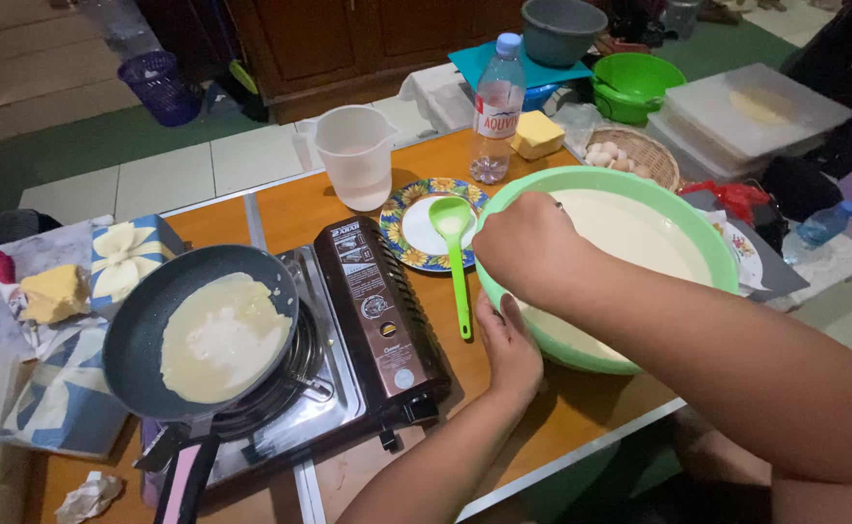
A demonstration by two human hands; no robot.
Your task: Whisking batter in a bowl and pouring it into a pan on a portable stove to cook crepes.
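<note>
Low wooden table (581, 408), running from near left to far right. On its right half, big green bowl (712, 254), wide-mouthed, holding pale batter (639, 228). At near left, portable gas stove (368, 320), long axis running left to right, with dark frying pan (144, 335) on the burner and its handle pointing toward the near edge. In the pan, thin pale crepe (220, 338), roughly round, not filling the whole pan floor. Far of the stove, clear measuring jug (353, 155). Right of that, clear water bottle (496, 107), upright. Between stove and bowl, flowered plate (416, 233) with green ladle (453, 254) resting on it, cup on the plate, handle running straight toward the near edge, long axis near to far.

Right hand (528, 247) over the bowl's left rim, closed in a fist around something at the batter; what it grips hidden behind the knuckles, cannot tell. Left hand (508, 344) pressed flat against the bowl's near-left outer wall, fingers curved loosely to it, steadying rather than clamped.

Bowl directly under and against both hands. Pan well off to the left, across the stove. Ladle handle just left of the left hand, nearer that hand than the right.
</note>
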